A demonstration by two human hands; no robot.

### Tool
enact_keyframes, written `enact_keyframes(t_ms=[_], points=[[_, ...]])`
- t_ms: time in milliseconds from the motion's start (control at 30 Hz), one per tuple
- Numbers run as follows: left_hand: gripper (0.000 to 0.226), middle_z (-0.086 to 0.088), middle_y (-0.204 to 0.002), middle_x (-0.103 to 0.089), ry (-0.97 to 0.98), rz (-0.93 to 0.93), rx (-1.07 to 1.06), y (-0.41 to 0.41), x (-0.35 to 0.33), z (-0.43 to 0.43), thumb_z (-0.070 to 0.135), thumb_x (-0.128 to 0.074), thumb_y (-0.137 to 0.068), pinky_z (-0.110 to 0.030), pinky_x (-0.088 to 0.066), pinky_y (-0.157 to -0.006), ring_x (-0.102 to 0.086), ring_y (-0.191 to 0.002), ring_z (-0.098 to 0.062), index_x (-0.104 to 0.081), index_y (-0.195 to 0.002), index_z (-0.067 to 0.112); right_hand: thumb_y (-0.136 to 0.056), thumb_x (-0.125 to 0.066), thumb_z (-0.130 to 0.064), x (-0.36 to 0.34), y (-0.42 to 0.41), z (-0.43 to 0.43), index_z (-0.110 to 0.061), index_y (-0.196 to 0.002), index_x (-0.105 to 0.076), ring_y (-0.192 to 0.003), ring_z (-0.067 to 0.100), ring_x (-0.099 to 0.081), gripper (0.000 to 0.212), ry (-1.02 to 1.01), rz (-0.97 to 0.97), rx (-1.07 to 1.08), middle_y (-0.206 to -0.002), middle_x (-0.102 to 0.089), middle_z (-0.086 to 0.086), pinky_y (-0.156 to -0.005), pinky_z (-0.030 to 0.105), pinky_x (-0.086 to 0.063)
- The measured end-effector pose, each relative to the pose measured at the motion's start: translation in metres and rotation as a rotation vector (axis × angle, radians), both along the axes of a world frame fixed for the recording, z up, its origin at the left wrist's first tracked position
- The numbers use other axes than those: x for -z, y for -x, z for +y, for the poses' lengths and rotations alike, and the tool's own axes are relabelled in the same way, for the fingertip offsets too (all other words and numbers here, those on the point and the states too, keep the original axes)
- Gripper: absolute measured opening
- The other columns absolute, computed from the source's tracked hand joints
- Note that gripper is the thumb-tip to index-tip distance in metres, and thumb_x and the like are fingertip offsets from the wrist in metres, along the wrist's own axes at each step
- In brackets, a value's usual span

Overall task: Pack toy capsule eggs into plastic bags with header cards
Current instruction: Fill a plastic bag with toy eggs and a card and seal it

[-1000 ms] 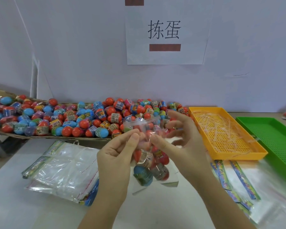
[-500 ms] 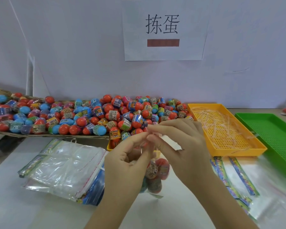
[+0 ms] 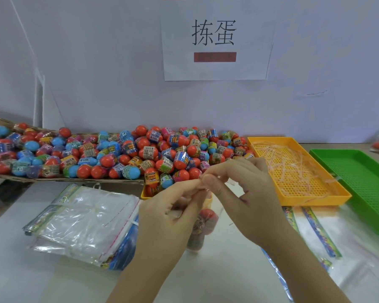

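In the centre of the frame both hands are meeting at the fingertips. The left hand [image 3: 169,215] is pinching the top edge of a small clear bag [image 3: 205,224] between thumb and fingers, and the right hand [image 3: 249,200] is pinching the same edge just beside it. The bag is hanging below the hands with red capsules showing through it, partly hidden by the left hand. I cannot tell whether its bottom is touching the white table [image 3: 42,281].

Behind the hands a heap of eggs [image 3: 118,154] is lying across the middle left – red and blue ones. At lower left a stack of empty bags [image 3: 81,224] is resting on the table. To the right an orange tray [image 3: 311,199] is holding thin strips, with a green tray [image 3: 363,178] beside it and header cards [image 3: 319,232] lying in front of them.
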State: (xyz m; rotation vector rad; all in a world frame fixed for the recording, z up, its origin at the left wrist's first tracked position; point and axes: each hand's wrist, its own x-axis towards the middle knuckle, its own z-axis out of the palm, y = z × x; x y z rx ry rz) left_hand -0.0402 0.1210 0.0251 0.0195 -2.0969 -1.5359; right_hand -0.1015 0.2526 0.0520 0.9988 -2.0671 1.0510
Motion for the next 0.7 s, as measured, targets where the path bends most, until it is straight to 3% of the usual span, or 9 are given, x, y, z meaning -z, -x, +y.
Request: enact_keyframes(t_ms=[33, 100, 200, 300, 367, 533, 600, 700], points=[[0.021, -0.001, -0.075, -0.071, -0.025, -0.001, 0.010, 0.001, -0.001, 0.001, 0.001, -0.066, -0.085, -0.029, -0.055, -0.077, -0.064, -0.070, 0.006, -0.072, -0.106, 0.001, -0.089, -0.054, -0.033, 0.001, -0.001, -0.002, -0.022, -0.081, -0.070, -0.073, 0.004, -0.054, 0.021, 0.049, -0.031, -0.004, -0.077, -0.067, -0.013, -0.079, 0.036, -0.034], [0.023, 0.016, -0.079, -0.074, -0.004, 0.069, -0.002, -0.002, -0.008, 0.004, 0.023, -0.067, -0.082, -0.019, -0.057, -0.066, -0.068, -0.073, 0.004, -0.074, -0.103, 0.025, -0.088, -0.053, -0.035, 0.001, -0.004, -0.005, -0.027, -0.081, -0.066, -0.077, 0.002, -0.055, 0.017, 0.131, -0.109, -0.022, -0.077, -0.065, -0.015, -0.079, 0.037, -0.037], [0.024, 0.021, -0.084, -0.074, -0.092, 0.074, 0.036, -0.007, -0.014, 0.006, 0.031, -0.066, -0.075, -0.016, -0.056, -0.059, -0.072, -0.070, -0.004, -0.071, -0.096, 0.042, -0.088, -0.052, -0.037, 0.002, -0.007, -0.010, -0.029, -0.081, -0.063, -0.078, 0.005, -0.059, 0.015, 0.204, -0.243, -0.078, -0.075, -0.063, -0.015, -0.078, 0.040, -0.046], [0.018, 0.011, -0.076, -0.075, -0.219, 0.096, 0.035, -0.006, -0.012, 0.005, 0.026, -0.070, -0.073, -0.014, -0.053, -0.053, -0.071, -0.062, -0.006, -0.078, -0.087, 0.036, -0.092, -0.055, -0.027, 0.000, 0.004, 0.000, -0.031, -0.081, -0.058, -0.071, 0.005, -0.056, 0.012, 0.389, -0.296, -0.024, -0.072, -0.061, -0.010, -0.069, 0.023, -0.044], [0.020, 0.006, -0.077, -0.076, -0.326, 0.121, 0.015, -0.005, -0.013, 0.002, 0.024, -0.072, -0.071, -0.013, -0.051, -0.050, -0.071, -0.060, -0.008, -0.077, -0.089, 0.031, -0.095, -0.054, -0.021, -0.005, 0.022, 0.022, -0.032, -0.079, -0.056, -0.067, 0.011, -0.054, 0.019, 0.536, -0.300, 0.140, -0.069, -0.056, -0.008, -0.062, 0.021, -0.042], [0.024, -0.002, -0.084, -0.077, -0.574, 0.091, -0.021, 0.002, -0.013, -0.009, 0.026, -0.074, -0.062, -0.018, -0.054, -0.052, -0.074, -0.066, -0.014, -0.079, -0.085, 0.030, -0.099, -0.047, -0.020, -0.005, 0.078, 0.102, -0.021, -0.077, -0.050, -0.040, 0.002, -0.054, 0.022, 1.054, -0.500, 0.404, -0.053, -0.056, -0.010, -0.038, 0.018, -0.042], [0.025, 0.000, -0.084, -0.077, -0.613, 0.076, -0.046, 0.005, -0.011, -0.012, 0.028, -0.074, -0.059, -0.017, -0.054, -0.052, -0.073, -0.067, -0.011, -0.079, -0.083, 0.032, -0.098, -0.049, -0.020, 0.004, 0.099, 0.124, -0.019, -0.078, -0.053, -0.041, 0.002, -0.057, 0.021, 1.030, -0.588, 0.475, -0.063, -0.059, -0.006, -0.037, 0.017, -0.043], [0.028, 0.002, -0.086, -0.077, -0.626, 0.063, -0.064, 0.008, -0.008, -0.013, 0.032, -0.074, -0.055, -0.017, -0.055, -0.055, -0.073, -0.071, -0.008, -0.078, -0.083, 0.035, -0.090, -0.060, -0.011, 0.022, 0.127, 0.139, -0.007, -0.085, -0.065, -0.048, 0.009, -0.062, 0.008, 0.658, -0.703, 0.604, -0.072, -0.062, 0.003, -0.047, 0.023, -0.050]])
